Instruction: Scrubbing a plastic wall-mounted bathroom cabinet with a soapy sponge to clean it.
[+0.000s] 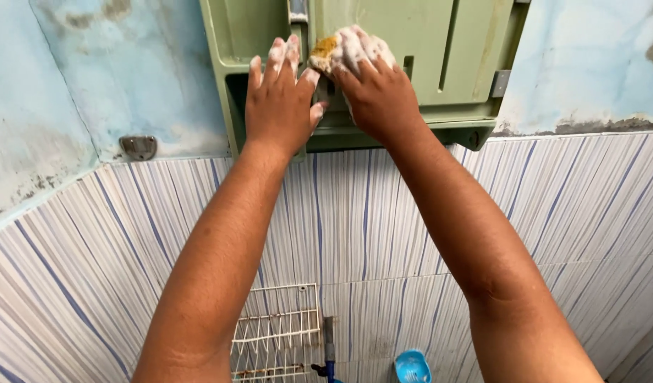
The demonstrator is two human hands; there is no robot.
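Note:
A green plastic wall cabinet (440, 50) hangs on the wall at the top of the head view. My right hand (375, 92) presses a soapy yellow sponge (328, 48) against the cabinet's front, its fingers covered in white foam. My left hand (278, 96) lies flat on the cabinet just left of the sponge, fingers together and foamy at the tips, holding nothing. Both forearms reach up from the bottom of the view.
Striped white and blue wall tiles (553, 206) cover the lower wall; stained pale blue plaster (113, 78) is above. A metal bracket (138, 147) sits at left. Below are a white wire rack (277, 333), a blue tap (329, 354) and a blue round object (412, 367).

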